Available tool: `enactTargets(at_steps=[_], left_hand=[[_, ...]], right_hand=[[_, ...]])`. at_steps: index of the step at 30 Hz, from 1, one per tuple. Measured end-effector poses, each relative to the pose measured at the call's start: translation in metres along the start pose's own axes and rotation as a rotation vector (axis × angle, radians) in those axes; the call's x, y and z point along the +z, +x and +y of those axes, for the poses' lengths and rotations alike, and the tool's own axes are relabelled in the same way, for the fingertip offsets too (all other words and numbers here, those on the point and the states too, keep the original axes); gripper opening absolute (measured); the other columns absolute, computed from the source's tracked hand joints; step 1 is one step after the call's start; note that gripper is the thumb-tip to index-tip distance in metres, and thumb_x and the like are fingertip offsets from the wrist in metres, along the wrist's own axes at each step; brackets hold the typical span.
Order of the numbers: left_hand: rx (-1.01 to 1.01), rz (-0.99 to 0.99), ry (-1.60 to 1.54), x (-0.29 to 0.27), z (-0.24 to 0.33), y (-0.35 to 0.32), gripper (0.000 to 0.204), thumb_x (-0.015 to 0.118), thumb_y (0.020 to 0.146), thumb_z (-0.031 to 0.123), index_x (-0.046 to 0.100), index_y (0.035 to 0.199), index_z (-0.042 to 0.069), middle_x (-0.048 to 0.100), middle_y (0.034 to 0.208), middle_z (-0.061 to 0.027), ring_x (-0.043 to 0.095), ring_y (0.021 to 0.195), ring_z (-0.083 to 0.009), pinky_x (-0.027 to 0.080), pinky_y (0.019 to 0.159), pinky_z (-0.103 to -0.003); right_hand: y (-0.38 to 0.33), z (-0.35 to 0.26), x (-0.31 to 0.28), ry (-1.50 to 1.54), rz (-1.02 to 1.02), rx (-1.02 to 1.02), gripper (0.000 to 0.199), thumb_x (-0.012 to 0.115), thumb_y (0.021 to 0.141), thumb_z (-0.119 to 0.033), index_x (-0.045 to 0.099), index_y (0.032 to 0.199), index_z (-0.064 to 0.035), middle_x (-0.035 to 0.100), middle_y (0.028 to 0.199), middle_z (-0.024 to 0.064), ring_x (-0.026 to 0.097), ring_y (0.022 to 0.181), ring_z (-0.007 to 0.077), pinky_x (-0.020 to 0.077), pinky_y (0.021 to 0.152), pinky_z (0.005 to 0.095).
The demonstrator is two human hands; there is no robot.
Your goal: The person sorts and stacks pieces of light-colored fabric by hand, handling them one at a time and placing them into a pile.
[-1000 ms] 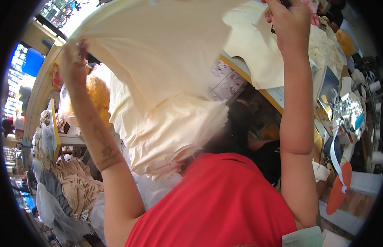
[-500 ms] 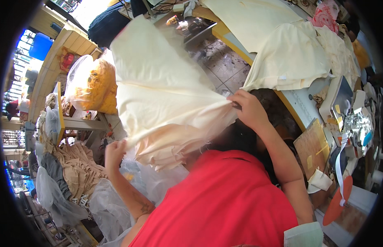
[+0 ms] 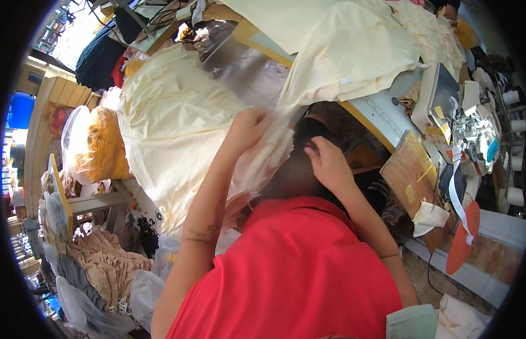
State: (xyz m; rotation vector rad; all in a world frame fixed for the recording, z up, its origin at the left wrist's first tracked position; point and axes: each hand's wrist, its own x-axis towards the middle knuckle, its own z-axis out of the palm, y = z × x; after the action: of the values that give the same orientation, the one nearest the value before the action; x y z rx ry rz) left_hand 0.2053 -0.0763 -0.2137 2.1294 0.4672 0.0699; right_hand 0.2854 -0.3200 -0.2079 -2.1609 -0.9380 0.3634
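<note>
A large piece of cream cloth (image 3: 178, 113) hangs gathered in front of me, its lower edges bunched in folds over my lap. My left hand (image 3: 249, 133) is closed on the cloth's right edge, close to a narrow end of a second cream cloth (image 3: 353, 51) that drapes off the table. To the right, my right hand (image 3: 331, 166) is off the cloth, above my dark-clothed lap. Its thumb and fingers are bent and slightly apart, and I see nothing between them.
A white worktable (image 3: 381, 113) with a yellow edge stands ahead right. Sewing machine parts (image 3: 480, 127) and an orange disc (image 3: 463, 237) are at the right. On the left are a clear bag of yellow cloth (image 3: 93, 144), a heap of tan garments (image 3: 107, 260) and plastic sheeting (image 3: 82, 311).
My left hand has moved from the cloth's left side across to its right edge. My right hand has let go of that edge and dropped lower. The stretched cloth now sags in folds.
</note>
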Motion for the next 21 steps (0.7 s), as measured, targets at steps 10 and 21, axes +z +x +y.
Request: enactTargets(at_steps=[10, 21], left_hand=[[-0.093, 0.086, -0.474, -0.005, 0.017, -0.051, 0.023, 0.064, 0.098, 0.021, 0.067, 0.09, -0.001, 0.059, 0.072, 0.005, 0.046, 0.063, -0.0014, 0.035, 0.054, -0.022], [-0.029, 0.137, -0.091, -0.019, 0.034, -0.027, 0.033, 0.073, 0.086, 0.024, 0.067, 0.102, -0.005, 0.069, 0.092, -0.0161, 0.065, 0.086, -0.0223, 0.051, 0.079, -0.034]], right_hand=[[0.043, -0.042, 0.033, -0.038, 0.178, -0.436, 0.014, 0.066, 0.089, -0.013, 0.056, 0.089, -0.0029, 0.056, 0.081, 0.0156, 0.059, 0.077, 0.0362, 0.0487, 0.066, 0.0453], [0.021, -0.015, -0.004, -0.101, 0.312, -0.396, 0.01, 0.068, 0.09, -0.005, 0.059, 0.092, 0.0004, 0.056, 0.077, 0.0138, 0.058, 0.064, 0.0329, 0.0487, 0.056, 0.0391]])
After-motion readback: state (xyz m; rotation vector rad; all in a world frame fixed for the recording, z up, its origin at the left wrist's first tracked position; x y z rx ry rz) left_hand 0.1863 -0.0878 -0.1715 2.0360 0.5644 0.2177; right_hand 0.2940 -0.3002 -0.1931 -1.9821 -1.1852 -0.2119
